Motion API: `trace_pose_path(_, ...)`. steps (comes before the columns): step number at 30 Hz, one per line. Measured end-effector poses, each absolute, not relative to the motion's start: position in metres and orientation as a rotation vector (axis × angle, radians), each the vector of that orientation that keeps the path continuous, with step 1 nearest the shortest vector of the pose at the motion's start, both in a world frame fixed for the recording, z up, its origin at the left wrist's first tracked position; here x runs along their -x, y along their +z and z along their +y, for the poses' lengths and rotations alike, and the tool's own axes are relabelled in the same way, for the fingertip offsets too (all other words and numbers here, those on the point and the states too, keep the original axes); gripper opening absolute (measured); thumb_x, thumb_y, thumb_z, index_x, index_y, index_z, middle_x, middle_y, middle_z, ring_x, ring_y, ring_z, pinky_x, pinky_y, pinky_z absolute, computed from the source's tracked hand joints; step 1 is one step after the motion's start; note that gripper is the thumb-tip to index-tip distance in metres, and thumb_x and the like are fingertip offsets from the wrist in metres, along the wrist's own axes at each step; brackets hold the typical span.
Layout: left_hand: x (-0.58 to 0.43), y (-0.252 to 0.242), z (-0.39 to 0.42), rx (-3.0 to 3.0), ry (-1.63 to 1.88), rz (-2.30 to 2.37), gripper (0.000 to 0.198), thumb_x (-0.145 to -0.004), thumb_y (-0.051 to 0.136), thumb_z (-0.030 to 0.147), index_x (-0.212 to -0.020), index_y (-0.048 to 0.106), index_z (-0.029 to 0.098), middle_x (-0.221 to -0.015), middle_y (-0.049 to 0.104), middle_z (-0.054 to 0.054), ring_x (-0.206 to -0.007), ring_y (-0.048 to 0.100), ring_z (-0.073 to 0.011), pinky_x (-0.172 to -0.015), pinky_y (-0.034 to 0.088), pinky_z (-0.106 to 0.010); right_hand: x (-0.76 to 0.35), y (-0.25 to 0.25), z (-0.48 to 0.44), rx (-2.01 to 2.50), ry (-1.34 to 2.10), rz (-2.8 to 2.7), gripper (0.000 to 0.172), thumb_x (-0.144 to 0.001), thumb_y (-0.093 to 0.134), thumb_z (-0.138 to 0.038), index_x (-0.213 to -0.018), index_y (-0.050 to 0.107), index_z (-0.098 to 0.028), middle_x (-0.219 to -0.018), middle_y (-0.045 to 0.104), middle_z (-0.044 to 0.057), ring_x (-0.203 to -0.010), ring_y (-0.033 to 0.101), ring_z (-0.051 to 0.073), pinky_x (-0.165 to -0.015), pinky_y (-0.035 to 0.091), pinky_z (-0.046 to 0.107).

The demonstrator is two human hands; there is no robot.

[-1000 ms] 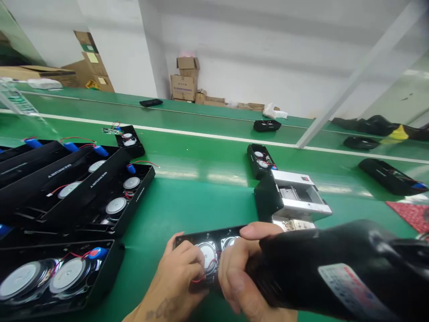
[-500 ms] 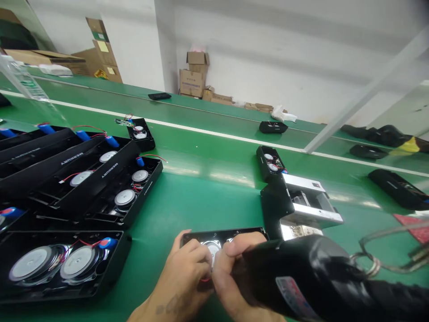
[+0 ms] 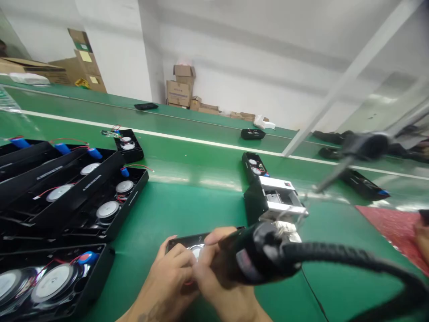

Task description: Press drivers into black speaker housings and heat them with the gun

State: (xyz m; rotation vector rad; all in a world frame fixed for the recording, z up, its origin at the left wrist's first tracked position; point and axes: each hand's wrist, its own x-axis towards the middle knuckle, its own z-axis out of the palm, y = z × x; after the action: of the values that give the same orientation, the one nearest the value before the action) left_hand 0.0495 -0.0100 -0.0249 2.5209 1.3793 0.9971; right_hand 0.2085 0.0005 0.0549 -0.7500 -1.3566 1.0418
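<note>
My left hand (image 3: 172, 273) is closed on a black speaker case (image 3: 181, 241), its fingers curled over the left edge and into it. Part of a silver-rimmed speaker cone (image 3: 196, 251) shows between my hands. My right hand (image 3: 217, 273) wraps around a black electric screwdriver (image 3: 246, 257), which is tilted with its cable end toward the right. Its tip is hidden behind my fingers, close to my left fingertips. Most of the case is covered by both hands.
Several open black speaker cases (image 3: 114, 201) with blue batteries crowd the left. A silver screw feeder (image 3: 281, 197) stands ahead on the right. The screwdriver's thick black cable (image 3: 368, 264) arcs rightward. Another person's hand (image 3: 422, 235) is by a red mat (image 3: 392, 228).
The view has shifted, so the table things sit further left. The screwdriver's rear has swung, and its cable now bends right. Both hands stay at the case. A person's hand has appeared at right.
</note>
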Motion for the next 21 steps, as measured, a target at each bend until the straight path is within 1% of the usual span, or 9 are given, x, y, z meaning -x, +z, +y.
trace_pose_path(3,-0.039,-0.019,-0.012,-2.520,0.900,1.343,0.021,-0.069,0.075,0.009,-0.074,0.063,0.025,-0.084,0.065,0.007,-0.086,0.064,-0.0160,-0.127,0.027,-0.062,-0.240,0.077,0.007,0.619,1.096,-1.145,0.026,-0.102,0.065,-0.027,-0.123,0.051,-0.033,-0.064,0.049,-0.011,-0.046,0.044,0.008,-0.048,0.039,0.022)
trace_pose_path(5,-0.033,-0.014,-0.014,-2.589,0.866,1.376,0.024,-0.069,0.074,0.009,-0.084,0.064,0.026,-0.095,0.067,0.003,-0.097,0.066,-0.0204,-0.127,0.027,-0.068,-0.265,0.089,0.010,0.578,1.034,-1.074,0.026,-0.104,0.060,-0.022,-0.127,0.051,-0.032,-0.062,0.048,-0.011,-0.046,0.044,0.008,-0.049,0.042,0.021)
trace_pose_path(8,-0.036,-0.004,-0.013,-2.787,0.861,1.306,0.036,-0.077,0.076,0.021,-0.110,0.064,0.025,-0.112,0.070,-0.005,-0.116,0.066,-0.0297,-0.124,0.032,-0.074,-0.288,0.091,0.010,0.618,0.960,-1.067,0.027,-0.103,0.060,-0.019,-0.127,0.053,-0.030,-0.063,0.049,-0.010,-0.046,0.045,0.008,-0.049,0.043,0.021)
trace_pose_path(10,-0.048,0.001,-0.009,-2.835,0.848,1.251,0.052,-0.077,0.082,0.031,-0.125,0.061,0.024,-0.118,0.072,-0.007,-0.122,0.066,-0.0339,-0.122,0.036,-0.076,-0.290,0.085,0.008,0.653,0.991,-1.064,0.025,-0.104,0.058,-0.022,-0.126,0.051,-0.032,-0.064,0.049,-0.010,-0.047,0.045,0.008,-0.049,0.042,0.021)
trace_pose_path(11,-0.057,0.003,-0.007,-2.830,0.836,1.237,0.056,-0.077,0.084,0.034,-0.127,0.060,0.025,-0.118,0.073,-0.007,-0.122,0.067,-0.0350,-0.120,0.038,-0.077,-0.287,0.082,0.006,0.669,1.012,-1.061,0.024,-0.104,0.058,-0.023,-0.126,0.051,-0.032,-0.065,0.049,-0.010,-0.048,0.045,0.008,-0.050,0.041,0.022)
trace_pose_path(13,-0.073,0.004,-0.004,-2.796,0.782,1.243,0.053,-0.075,0.086,0.032,-0.122,0.062,0.027,-0.115,0.074,-0.004,-0.121,0.068,-0.0358,-0.117,0.041,-0.079,-0.279,0.075,0.003,0.699,1.055,-1.064,0.023,-0.105,0.059,-0.026,-0.124,0.050,-0.034,-0.066,0.049,-0.011,-0.049,0.044,0.009,-0.052,0.040,0.022)
trace_pose_path(16,-0.087,0.002,-0.001,-2.743,0.674,1.260,0.036,-0.077,0.082,0.019,-0.107,0.063,0.027,-0.108,0.075,0.001,-0.119,0.070,-0.0326,-0.117,0.043,-0.077,-0.269,0.069,-0.001,0.736,1.095,-1.070,0.022,-0.105,0.061,-0.028,-0.123,0.049,-0.034,-0.066,0.049,-0.011,-0.049,0.043,0.009,-0.051,0.038,0.022)
trace_pose_path(18,-0.088,0.000,0.000,-2.734,0.652,1.229,0.030,-0.081,0.075,0.014,-0.104,0.062,0.028,-0.107,0.074,0.002,-0.114,0.071,-0.0284,-0.117,0.045,-0.075,-0.267,0.066,-0.002,0.738,1.102,-1.076,0.023,-0.105,0.061,-0.029,-0.124,0.049,-0.034,-0.066,0.048,-0.011,-0.048,0.041,0.009,-0.050,0.037,0.022)
trace_pose_path(21,-0.085,-0.003,0.001,-2.755,0.661,1.181,0.021,-0.087,0.067,0.016,-0.104,0.062,0.028,-0.103,0.072,0.004,-0.104,0.073,-0.0235,-0.116,0.049,-0.070,-0.268,0.065,-0.001,0.707,1.096,-1.095,0.024,-0.104,0.062,-0.030,-0.124,0.049,-0.034,-0.064,0.048,-0.012,-0.048,0.039,0.009,-0.050,0.036,0.023)
